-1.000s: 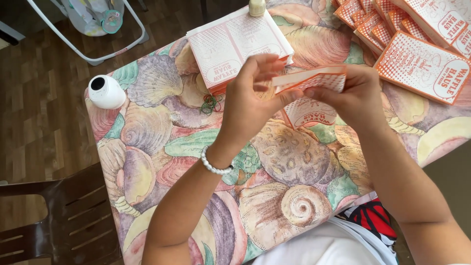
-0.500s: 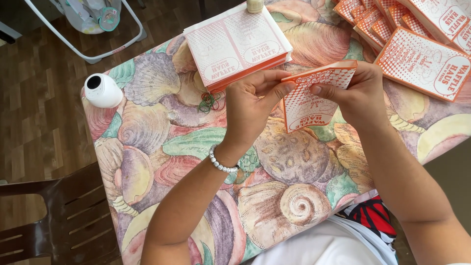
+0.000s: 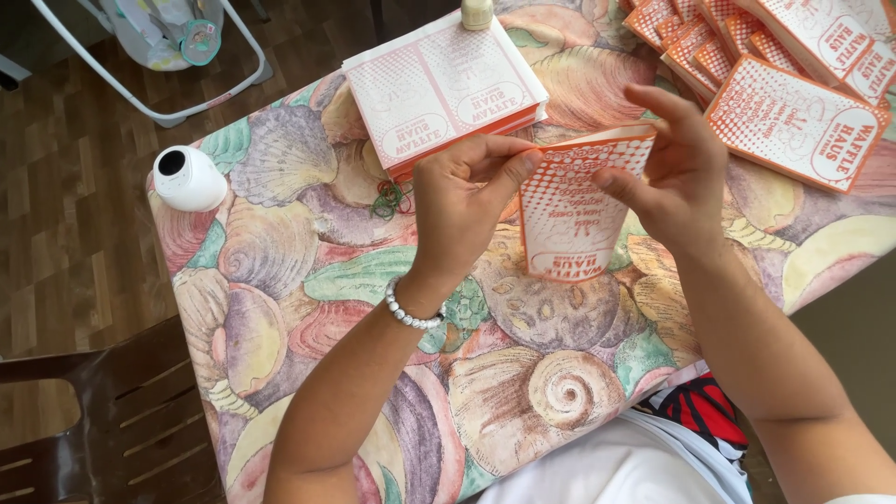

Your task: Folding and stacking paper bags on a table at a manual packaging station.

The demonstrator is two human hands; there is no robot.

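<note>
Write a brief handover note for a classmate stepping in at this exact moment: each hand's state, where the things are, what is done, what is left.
Left hand: pinching the upper left edge of the orange-and-white paper bag, held upright above the table.
Right hand: fingers gripping the bag's upper right edge; its mouth looks partly open.
Flat stack of bags: at the far side, behind the left hand.
Done: a spread of bags lies overlapped at far right.
Left: the flat stack looks unhandled.
Nearby: white bottle, rubber bands.
</note>
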